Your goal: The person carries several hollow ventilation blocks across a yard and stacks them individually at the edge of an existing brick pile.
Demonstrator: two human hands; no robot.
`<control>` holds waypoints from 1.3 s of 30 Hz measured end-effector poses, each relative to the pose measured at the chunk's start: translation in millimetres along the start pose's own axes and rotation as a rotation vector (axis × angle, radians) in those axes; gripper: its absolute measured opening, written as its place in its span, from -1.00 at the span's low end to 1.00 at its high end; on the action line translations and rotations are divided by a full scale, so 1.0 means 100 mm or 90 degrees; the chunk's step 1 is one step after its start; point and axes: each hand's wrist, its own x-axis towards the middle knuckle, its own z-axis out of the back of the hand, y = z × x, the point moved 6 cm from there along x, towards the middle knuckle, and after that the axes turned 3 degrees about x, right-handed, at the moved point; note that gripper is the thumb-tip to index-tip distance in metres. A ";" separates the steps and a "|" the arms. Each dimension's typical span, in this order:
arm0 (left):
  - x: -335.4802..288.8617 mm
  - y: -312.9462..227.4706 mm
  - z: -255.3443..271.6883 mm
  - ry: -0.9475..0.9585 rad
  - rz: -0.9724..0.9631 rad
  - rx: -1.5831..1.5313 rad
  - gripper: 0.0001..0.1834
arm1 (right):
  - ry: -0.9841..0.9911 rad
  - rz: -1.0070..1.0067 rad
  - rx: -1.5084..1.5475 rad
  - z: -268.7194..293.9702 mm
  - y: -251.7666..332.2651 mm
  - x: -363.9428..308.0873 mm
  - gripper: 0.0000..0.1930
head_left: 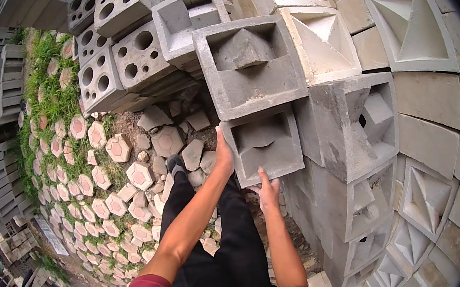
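A square grey concrete block with a recessed face is between my two hands. My left hand is pressed along its left side, thumb up near the top corner. At the near edge, my right hand grips the block, one finger pointing up onto its rim and the other fingers partly hidden below. Just beyond, a larger-looking square block with a raised wedge inside touches or nearly touches the block's far edge. Whether the block I hold rests on something underneath cannot be seen.
Stacked grey blocks and pale pyramid-faced blocks rise on the right. Blocks with round holes are piled at the far left. Broken concrete pieces lie by my feet, beside hexagonal pavers with grass between them.
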 end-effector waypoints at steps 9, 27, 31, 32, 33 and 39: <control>0.06 -0.04 0.35 0.152 0.013 0.129 -0.25 | -0.108 0.068 0.005 -0.28 -0.22 -0.24 -0.18; -3.04 -1.33 4.97 -0.197 -0.026 -0.017 -0.54 | 0.409 0.120 -0.614 -3.82 -2.45 -2.08 -0.66; -3.93 -1.45 5.61 -0.322 -0.123 -0.187 -0.50 | 0.589 0.079 -0.757 -4.49 -3.13 -2.87 -0.65; -4.15 -1.46 5.72 -0.348 -0.150 -0.228 -0.49 | 0.639 0.078 -0.799 -4.57 -3.30 -3.04 -0.65; -4.36 -1.50 5.80 -0.383 -0.162 -0.269 -0.48 | 0.678 0.060 -0.852 -4.62 -3.46 -3.14 -0.65; -5.43 -1.40 5.92 -0.560 -0.181 -0.462 -0.45 | 0.894 0.058 -1.005 -4.89 -4.11 -3.97 -0.57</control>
